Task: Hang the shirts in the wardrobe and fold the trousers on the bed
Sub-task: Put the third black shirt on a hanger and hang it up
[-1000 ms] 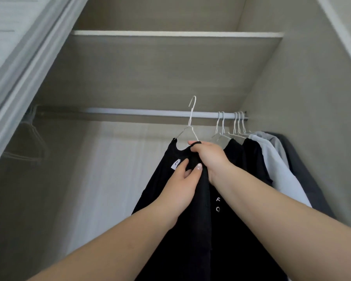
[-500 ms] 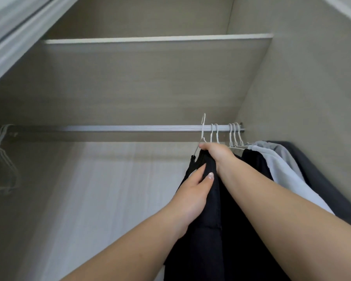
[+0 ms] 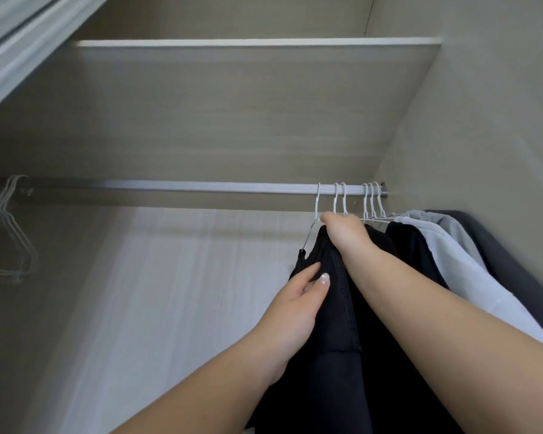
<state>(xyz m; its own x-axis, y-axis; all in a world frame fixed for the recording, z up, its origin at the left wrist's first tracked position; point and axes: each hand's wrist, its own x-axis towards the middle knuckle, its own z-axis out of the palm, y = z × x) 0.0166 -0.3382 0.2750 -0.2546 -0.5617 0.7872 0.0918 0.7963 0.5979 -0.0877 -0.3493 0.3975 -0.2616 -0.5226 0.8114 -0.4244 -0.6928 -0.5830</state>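
A black shirt [image 3: 336, 308] hangs on a white wire hanger [image 3: 316, 208] hooked over the wardrobe rail [image 3: 201, 187], left of the other hung clothes. My right hand [image 3: 345, 231] grips the shirt's collar at the top of the hanger, just under the rail. My left hand [image 3: 298, 305] holds the shirt's left side lower down, thumb on the fabric. To the right hang another black garment [image 3: 414, 245], a light grey one [image 3: 445, 245] and a dark grey one [image 3: 496, 252] on white hangers.
The wardrobe shelf [image 3: 248, 42] runs above the rail. The right wall [image 3: 483, 136] stands close behind the hung clothes. Spare white hangers [image 3: 10, 227] hang at the rail's far left behind the sliding door [image 3: 16, 51]. The rail's middle stretch is bare.
The hanger's hook has gone over the rail and slid right toward the other hangers. Both hands moved right and up with the black shirt.
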